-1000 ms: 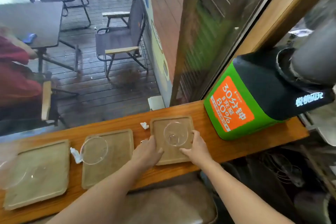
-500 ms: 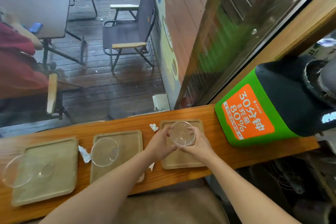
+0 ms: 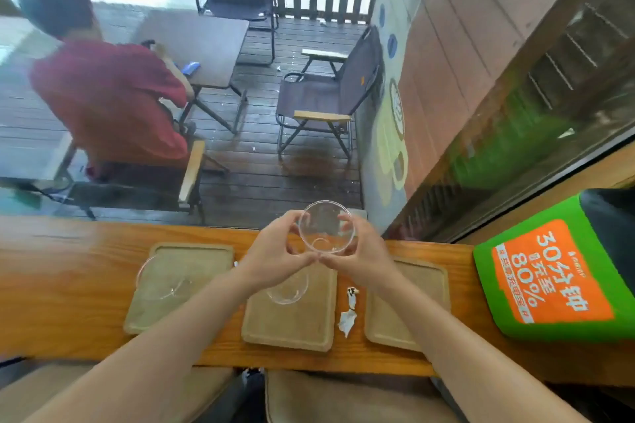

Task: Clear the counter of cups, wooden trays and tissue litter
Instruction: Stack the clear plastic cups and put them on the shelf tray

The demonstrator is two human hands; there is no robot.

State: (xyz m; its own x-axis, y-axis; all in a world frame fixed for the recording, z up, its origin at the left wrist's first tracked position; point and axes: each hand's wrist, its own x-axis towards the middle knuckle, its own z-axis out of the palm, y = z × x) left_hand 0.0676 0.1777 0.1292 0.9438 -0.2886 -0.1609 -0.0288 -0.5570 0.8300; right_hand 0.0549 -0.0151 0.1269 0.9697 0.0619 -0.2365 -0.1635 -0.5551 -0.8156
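Note:
I hold a clear glass cup (image 3: 325, 227) up above the wooden counter (image 3: 68, 268); my left hand (image 3: 278, 251) and my right hand (image 3: 357, 251) curl round its sides. Three wooden trays lie in a row below. The left tray (image 3: 202, 268) carries a clear cup (image 3: 161, 282). On the middle tray (image 3: 292, 323) stands another clear cup (image 3: 288, 288), partly hidden by my left wrist. The right tray (image 3: 419, 295) is bare. A crumpled tissue scrap (image 3: 348, 312) lies between the middle and right trays.
A green and orange power-bank station (image 3: 553, 275) stands on the counter at the right. A window runs along the counter's far edge; beyond it a person in a red shirt (image 3: 106, 96) sits at a patio table with folding chairs.
Both hands went from the right tray's sides to the cup on it and lifted it off. The view has swung left and up.

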